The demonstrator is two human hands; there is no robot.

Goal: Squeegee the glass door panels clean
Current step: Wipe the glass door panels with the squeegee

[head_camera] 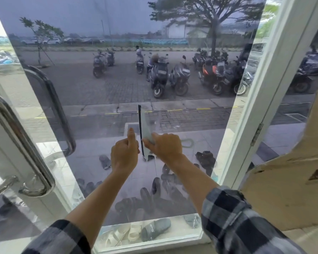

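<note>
Two hands, upright pale squeegee point(143, 129), black blade

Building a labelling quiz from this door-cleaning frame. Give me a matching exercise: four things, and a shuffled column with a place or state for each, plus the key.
Things:
1. squeegee
2. left hand
3. door handle
4. grey slipper

Places or states:
A. on the floor behind the glass, by the bottom of the frame
B. fist with the thumb pointing up, beside the blade
C. shiny metal bar at the left edge of the view
D. blade upright against the glass, gripped by the right hand

Pairs: 1-D, 2-B, 3-C, 4-A
</note>
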